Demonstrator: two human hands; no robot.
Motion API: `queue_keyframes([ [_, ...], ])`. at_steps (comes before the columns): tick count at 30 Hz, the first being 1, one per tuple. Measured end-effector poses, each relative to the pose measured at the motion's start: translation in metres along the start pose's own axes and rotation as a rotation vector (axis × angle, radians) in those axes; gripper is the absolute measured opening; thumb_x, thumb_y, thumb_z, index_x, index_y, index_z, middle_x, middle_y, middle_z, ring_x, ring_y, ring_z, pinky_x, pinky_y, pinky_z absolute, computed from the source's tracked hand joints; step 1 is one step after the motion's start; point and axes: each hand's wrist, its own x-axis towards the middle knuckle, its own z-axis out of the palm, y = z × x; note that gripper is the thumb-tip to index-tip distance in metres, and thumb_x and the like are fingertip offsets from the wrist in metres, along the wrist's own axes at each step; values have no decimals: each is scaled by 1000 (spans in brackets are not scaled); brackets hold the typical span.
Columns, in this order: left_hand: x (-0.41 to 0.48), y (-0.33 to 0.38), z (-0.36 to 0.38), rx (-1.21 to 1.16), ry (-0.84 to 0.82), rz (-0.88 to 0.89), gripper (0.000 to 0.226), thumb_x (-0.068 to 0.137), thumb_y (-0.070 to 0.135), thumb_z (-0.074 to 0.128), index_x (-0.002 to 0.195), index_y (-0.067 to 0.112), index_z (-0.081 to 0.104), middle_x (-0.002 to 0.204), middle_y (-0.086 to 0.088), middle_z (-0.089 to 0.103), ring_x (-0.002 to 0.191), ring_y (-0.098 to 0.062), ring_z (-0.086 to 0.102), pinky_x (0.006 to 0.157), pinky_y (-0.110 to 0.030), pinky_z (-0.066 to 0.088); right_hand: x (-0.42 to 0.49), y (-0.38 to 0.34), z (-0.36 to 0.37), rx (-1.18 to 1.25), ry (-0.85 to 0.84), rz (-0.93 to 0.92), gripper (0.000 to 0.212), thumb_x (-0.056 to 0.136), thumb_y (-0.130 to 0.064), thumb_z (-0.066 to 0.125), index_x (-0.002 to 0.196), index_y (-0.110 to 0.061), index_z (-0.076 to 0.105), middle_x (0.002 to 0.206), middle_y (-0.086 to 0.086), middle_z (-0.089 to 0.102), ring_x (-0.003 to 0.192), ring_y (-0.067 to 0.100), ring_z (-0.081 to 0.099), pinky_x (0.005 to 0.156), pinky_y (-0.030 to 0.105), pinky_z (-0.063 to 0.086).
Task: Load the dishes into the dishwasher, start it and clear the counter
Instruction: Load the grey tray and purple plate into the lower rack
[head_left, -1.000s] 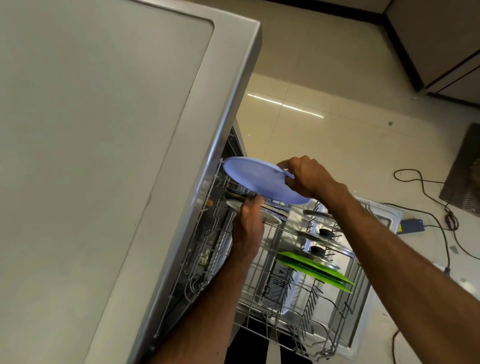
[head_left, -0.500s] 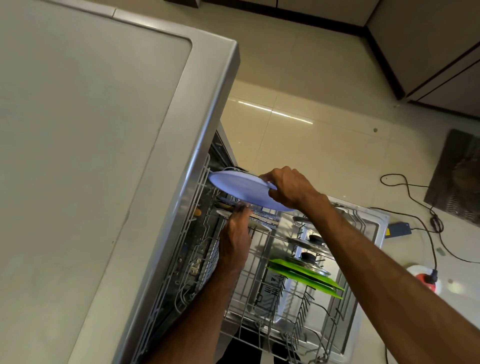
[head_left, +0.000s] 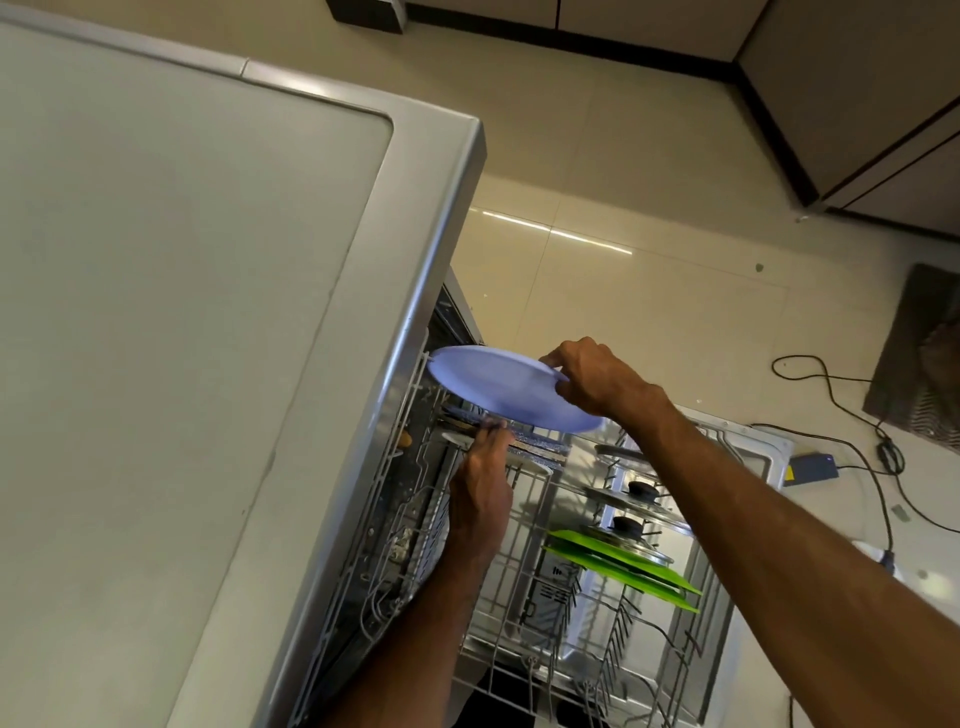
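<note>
You're mid-loading: your right hand (head_left: 597, 382) grips the blue plate (head_left: 506, 389) by its rim, above the lower rack (head_left: 524, 618) at its inner end. Your left hand (head_left: 480, 493) reaches among stacked dishes below; its grip I cannot tell. Next, tip the plate upright into a free slot.

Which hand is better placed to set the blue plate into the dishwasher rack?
The right hand: it already grips the blue plate at its rim, above the rack. The left hand is lower, among racked dishes.
</note>
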Motion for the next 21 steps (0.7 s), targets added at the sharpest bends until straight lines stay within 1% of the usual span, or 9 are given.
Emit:
queue_keyframes([
  [2,-1,0,0,5,6,-10,45,88,-14,59,125,12,65,145,-8,56,123,-20,62,95,-22,50,-2,-1,1,-23,34,11,43,87,-2,56,127,-13,68,119,19,67,99,40,62,71,30,39],
  [5,0,1,2,13,12,-26,47,86,-15,61,125,10,65,145,-10,56,126,-21,61,98,-19,43,-13,-11,8,-103,73,15,29,90,1,51,113,-8,67,103,22,65,80,36,54,65,31,31],
  [9,0,0,4,7,21,-40,50,80,-19,65,123,8,67,140,-12,60,126,-23,61,98,-19,40,-33,-24,14,-172,103,19,19,87,5,50,91,-13,50,81,9,43,72,29,38,63,32,24],
  [11,1,1,3,-7,20,-43,51,79,-19,66,122,9,68,139,-12,61,125,-24,61,98,-22,45,-38,-19,16,-144,110,52,24,83,6,51,86,-16,43,80,13,47,70,29,38,60,32,23],
  [13,1,3,2,-17,21,-36,49,81,-19,63,121,8,67,139,-12,61,124,-24,62,96,-26,51,-44,-11,18,-100,136,81,24,80,6,53,84,-16,43,84,22,55,69,31,38,56,33,20],
  [15,1,4,1,-17,25,-28,47,84,-17,61,123,8,66,139,-13,61,126,-25,61,97,-27,51,-51,-8,18,-112,137,97,19,81,5,54,88,-13,50,85,24,55,71,34,40,55,33,19],
  [17,2,4,2,-13,24,-31,46,86,-16,61,125,7,66,140,-14,60,129,-25,59,100,-29,49,-55,-11,19,-159,131,92,20,86,2,56,104,-6,57,97,25,59,82,40,52,64,32,24],
  [19,2,4,3,-12,27,-34,45,86,-15,61,125,8,65,140,-13,60,129,-24,59,101,-31,51,-54,-20,21,-225,115,62,26,90,0,56,115,-4,56,108,23,62,95,40,58,69,34,27],
  [21,2,5,1,-21,21,-36,43,89,-13,59,126,9,65,138,-11,62,125,-23,61,98,-29,51,-50,-31,24,-294,88,7,27,93,-2,55,119,-5,53,113,19,61,101,37,58,71,34,28],
])
